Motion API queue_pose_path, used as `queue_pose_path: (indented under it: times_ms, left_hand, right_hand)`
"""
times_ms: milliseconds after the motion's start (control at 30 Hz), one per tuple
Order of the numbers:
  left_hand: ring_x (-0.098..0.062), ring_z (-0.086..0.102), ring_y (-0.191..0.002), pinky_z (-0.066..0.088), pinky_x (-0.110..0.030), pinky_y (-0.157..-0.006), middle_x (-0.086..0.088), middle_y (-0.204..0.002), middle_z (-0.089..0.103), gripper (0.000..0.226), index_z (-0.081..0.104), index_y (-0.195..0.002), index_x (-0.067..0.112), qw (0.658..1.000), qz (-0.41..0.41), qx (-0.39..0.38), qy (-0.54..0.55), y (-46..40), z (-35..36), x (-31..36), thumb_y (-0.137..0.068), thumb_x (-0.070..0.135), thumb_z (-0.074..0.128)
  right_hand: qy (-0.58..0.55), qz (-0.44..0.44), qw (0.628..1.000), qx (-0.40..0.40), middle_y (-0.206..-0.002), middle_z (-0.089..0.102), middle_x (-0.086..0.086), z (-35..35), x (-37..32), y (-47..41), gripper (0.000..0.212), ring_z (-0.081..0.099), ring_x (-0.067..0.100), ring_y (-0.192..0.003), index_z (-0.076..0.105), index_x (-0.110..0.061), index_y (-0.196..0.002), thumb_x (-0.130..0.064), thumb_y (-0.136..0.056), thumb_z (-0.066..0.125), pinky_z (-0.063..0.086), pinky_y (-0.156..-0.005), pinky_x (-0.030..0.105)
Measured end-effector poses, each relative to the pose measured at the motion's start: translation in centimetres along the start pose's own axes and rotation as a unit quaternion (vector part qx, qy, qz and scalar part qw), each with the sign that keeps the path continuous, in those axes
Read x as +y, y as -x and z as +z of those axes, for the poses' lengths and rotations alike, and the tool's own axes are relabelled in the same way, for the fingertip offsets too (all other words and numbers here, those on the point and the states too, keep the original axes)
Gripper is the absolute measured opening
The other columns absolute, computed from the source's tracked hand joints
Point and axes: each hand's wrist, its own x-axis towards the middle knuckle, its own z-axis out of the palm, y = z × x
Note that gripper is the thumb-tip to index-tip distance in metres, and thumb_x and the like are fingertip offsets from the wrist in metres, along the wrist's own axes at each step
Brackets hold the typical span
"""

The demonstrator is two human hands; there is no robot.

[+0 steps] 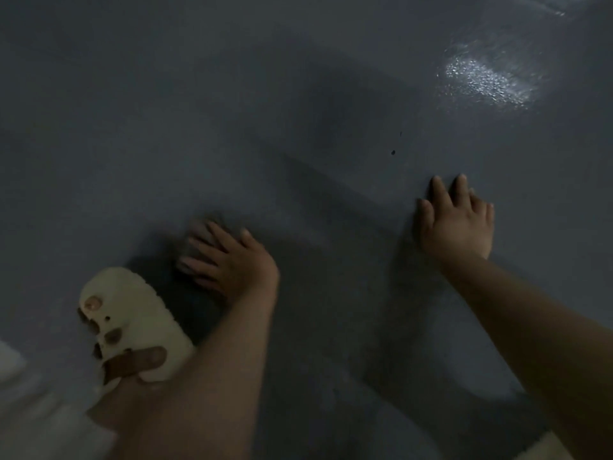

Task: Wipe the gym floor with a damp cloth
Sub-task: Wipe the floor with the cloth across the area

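Note:
The dark grey gym floor (298, 111) fills the dim view. My left hand (232, 260) lies flat with fingers spread on a small grey cloth (195, 234), pressing it to the floor at lower centre-left; most of the cloth is hidden under the palm. My right hand (459, 220) rests flat on the bare floor at the right, fingers straight and pointing away from me, holding nothing.
My foot in a cream perforated clog (129, 323) stands just left of the left hand. A shiny wet patch (484, 81) glints at the upper right. A small dark speck (393, 152) sits on the floor beyond the right hand.

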Motion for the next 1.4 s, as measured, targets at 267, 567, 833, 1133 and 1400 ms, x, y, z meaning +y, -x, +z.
queue_pose_path:
  times_ms: [267, 567, 833, 1133, 1400]
  left_hand:
    - [-0.033, 0.026, -0.137, 0.016, -0.052, -0.108, -0.004, -0.15, 0.036, 0.06, 0.047, -0.137, 0.036, 0.76, 0.598, -0.147, -0.206, 13.5, 4.9, 0.6, -0.082, 0.05, 0.03]
    - [-0.034, -0.009, -0.145, -0.002, -0.051, -0.116, -0.007, -0.16, -0.008, 0.064, -0.009, -0.151, 0.026, 0.897, 0.4, -0.003, -0.187, -4.2, -0.7, 7.1, -0.1, 0.044, 0.024]
    - [-0.039, -0.012, -0.144, -0.004, -0.056, -0.114, -0.006, -0.16, -0.007, 0.056, 0.009, -0.152, 0.031, 1.0, -0.004, 0.013, 0.014, -7.8, -3.2, 3.8, -0.1, 0.046, 0.024]
    - [-0.042, 0.04, -0.13, 0.026, -0.062, -0.102, -0.016, -0.141, 0.048, 0.061, 0.054, -0.134, 0.022, 0.88, 0.449, -0.09, -0.129, 12.6, 4.5, 5.1, -0.082, 0.046, 0.032]
    - [-0.023, 0.057, -0.116, 0.051, -0.049, -0.087, -0.01, -0.126, 0.061, 0.046, 0.047, -0.126, 0.017, 0.8, 0.563, -0.208, 0.023, 10.1, 1.7, 3.7, -0.081, 0.02, 0.038]
  right_hand:
    - [-0.019, -0.008, 1.0, 0.008, -0.16, 0.002, 0.008, 0.4, 0.3, 0.5, 0.053, 0.005, 0.028, -0.146, 0.012, -0.029, -0.151, -0.044, -0.101, 0.021, 0.002, -0.118, 0.043]
    - [-0.01, -0.04, 0.999, -0.036, -0.16, -0.002, 0.004, -0.5, 1.2, 0.4, 0.053, 0.001, 0.023, -0.147, 0.008, -0.031, -0.152, -0.044, -0.101, 0.017, -0.001, -0.118, 0.044]
    - [-0.025, -0.032, 0.998, -0.039, -0.16, -0.004, 0.003, -0.3, 1.0, 0.4, 0.052, -0.003, 0.021, -0.147, 0.006, -0.032, -0.151, -0.045, -0.101, 0.016, -0.002, -0.118, 0.043]
    - [-0.05, -0.04, 0.997, -0.033, -0.16, 0.0, 0.001, -0.8, 1.5, 0.6, 0.049, -0.001, 0.019, -0.147, 0.014, -0.032, -0.151, -0.04, -0.103, 0.019, -0.004, -0.118, 0.04]
    - [-0.085, -0.117, 0.984, 0.101, -0.133, 0.053, 0.021, 1.8, -0.3, 4.9, 0.045, 0.054, 0.042, -0.118, 0.061, -0.009, -0.123, -0.026, -0.081, 0.063, 0.041, -0.097, 0.05]
